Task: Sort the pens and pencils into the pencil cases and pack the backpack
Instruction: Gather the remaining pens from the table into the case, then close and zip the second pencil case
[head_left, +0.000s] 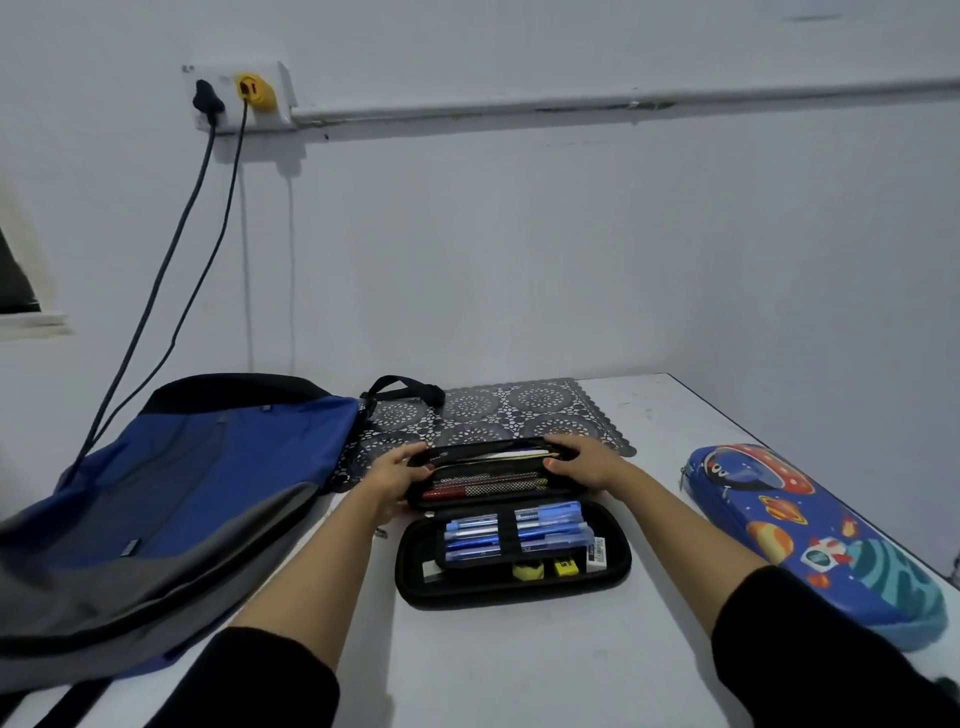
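Head view. The black pencil case (511, 584) lies open on the tabletop (519, 670), its lid half-raised between the two grips. The left grip (395, 475) is clamped on the lid's left end, fingers over the rim and thumb on the inner face. The right grip (582, 462) is clamped likewise on the right end. Judged purpose: holding both ends so the lid folds squarely over the blue pens (519, 530) strapped in the base just below the grips. Pencils (483, 483) sit in the lid between the grips. The backpack (182, 483) lies outboard of the left grip, and a closed space-print pencil case (810, 525) outboard of the right.
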